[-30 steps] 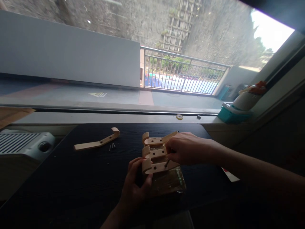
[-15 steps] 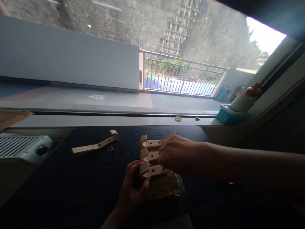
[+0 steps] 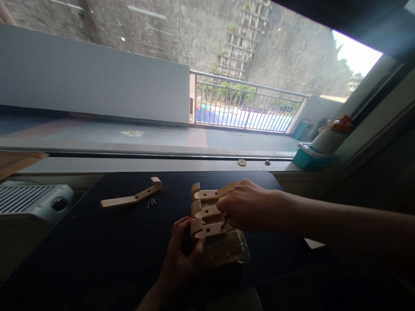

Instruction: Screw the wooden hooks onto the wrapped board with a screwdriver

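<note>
My left hand steadies the wooden hook rack mid-counter by its near end, while my right hand pinches a screw at the nearest hook's hole. I judge I'm seating that screw, which next wants it upright and turned. There's bare counter to the left, where a loose hook and spare screws lie; the counter's far edge is close behind the rack.

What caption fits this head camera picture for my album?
Left hand steadies a wooden hook rack while the right hand pinches a screw at the nearest hook.
</note>
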`<state>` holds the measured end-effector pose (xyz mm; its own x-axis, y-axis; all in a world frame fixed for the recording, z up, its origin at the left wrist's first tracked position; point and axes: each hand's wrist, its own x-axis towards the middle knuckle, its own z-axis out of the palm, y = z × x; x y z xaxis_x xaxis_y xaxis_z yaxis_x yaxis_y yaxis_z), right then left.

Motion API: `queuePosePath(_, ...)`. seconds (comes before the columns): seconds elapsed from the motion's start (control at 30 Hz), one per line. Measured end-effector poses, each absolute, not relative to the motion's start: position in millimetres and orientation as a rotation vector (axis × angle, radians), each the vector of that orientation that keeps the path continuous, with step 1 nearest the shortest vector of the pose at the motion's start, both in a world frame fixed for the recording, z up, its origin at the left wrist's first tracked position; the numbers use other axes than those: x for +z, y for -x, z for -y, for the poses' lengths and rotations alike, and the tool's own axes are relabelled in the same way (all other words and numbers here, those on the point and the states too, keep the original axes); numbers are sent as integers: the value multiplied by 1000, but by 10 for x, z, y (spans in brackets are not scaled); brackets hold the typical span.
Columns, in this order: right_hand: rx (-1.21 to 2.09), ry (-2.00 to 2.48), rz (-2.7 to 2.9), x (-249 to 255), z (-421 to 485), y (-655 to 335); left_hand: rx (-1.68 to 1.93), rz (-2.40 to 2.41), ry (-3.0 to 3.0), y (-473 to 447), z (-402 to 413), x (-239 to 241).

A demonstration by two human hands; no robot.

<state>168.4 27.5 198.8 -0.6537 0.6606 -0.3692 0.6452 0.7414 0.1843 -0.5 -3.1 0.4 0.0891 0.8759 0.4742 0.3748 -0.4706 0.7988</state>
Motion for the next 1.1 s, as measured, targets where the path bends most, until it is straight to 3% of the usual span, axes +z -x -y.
queuePosePath(0.3, 116, -644, -2663, 1950, -231, -1593, 1396, -1217, -1930, 17, 8, -25)
queuePosePath(0.6, -109, -1257, -2484, 1943, -316, -1674, 1368, -1207, -1934, 19, 22, -11)
queuePosePath(0.9, 196, -677, -2513, 1963, -219, -1505, 1415, -1193, -1935, 14, 8, -59)
queuePosePath(1.1, 86, -691, -2632, 1882, -262, -1562, 1370, -1209, -1901, 25, 15, -46)
